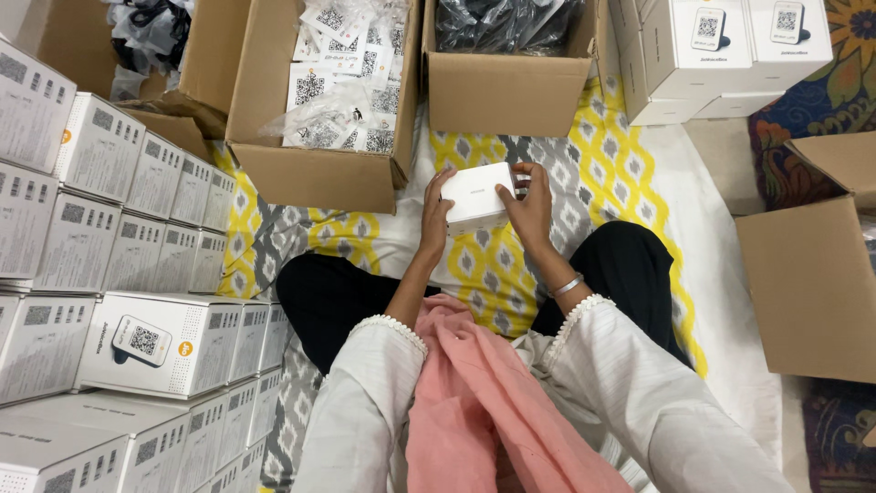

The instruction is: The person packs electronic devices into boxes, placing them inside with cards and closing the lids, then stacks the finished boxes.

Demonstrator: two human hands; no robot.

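A seated person's left hand (pixel 436 212) and right hand (pixel 527 208) close around a small white rectangular cardboard box (pixel 476 195), held in the air above the lap, the left fingers curled over its near-left edge and the right thumb and fingers clamped on its right side. The box looks light and stiff, with smooth printed faces that could slip, so a hold across opposite edges or corners, as here, seems the safest; its thin card walls would likely dent under a hard squeeze. A silver bangle (pixel 568 285) circles the right wrist, and a pink cloth scarf (pixel 474 402) hangs down between the white sleeves. Beneath the crossed legs lies a yellow, grey and white patterned floor sheet (pixel 611 164). Just ahead stands an open brown cardboard carton of small plastic-bagged printed cards (pixel 342 82), and beside it a second brown carton holding dark plastic-wrapped items (pixel 502 27). Stacks of white retail boxes (pixel 137 301) crowd the left side, with more white boxes (pixel 712 46) at upper right and an open brown carton (pixel 812 274) at the right edge.
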